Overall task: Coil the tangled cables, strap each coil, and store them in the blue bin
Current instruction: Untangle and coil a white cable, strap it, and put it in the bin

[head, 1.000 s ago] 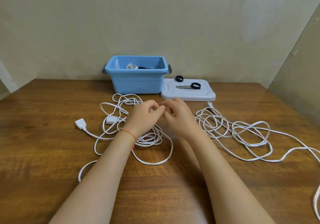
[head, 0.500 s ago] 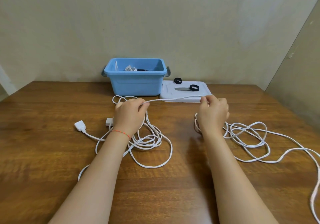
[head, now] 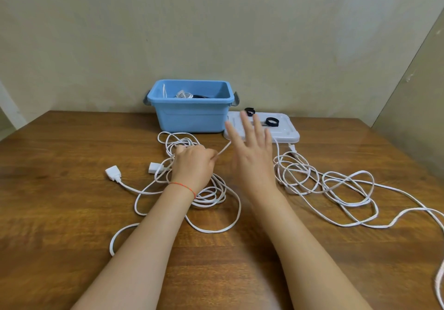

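a: while the left hand [head: 192, 165] pinches a strand of the white cable [head: 211, 196] in curled fingers, which way does that strand run?

b: up and to the right, toward the right hand [head: 252, 158], which is just beside it. that hand's fingers are straight and spread, holding nothing, so it looks the nearer one to catch the strand.

a: and the rest of the cable?

b: loose loops lie on the table [head: 72, 201] under and left of the left hand, with two white plug ends [head: 113, 172] on the left. a second tangle [head: 336, 189] sprawls to the right, trailing off the near right edge.

a: the blue bin [head: 191, 112]?

b: far centre, open; some white and dark cable shows inside, hard to tell more. its white lid [head: 286, 134] lies just right of it with two black straps [head: 271, 122] on top.
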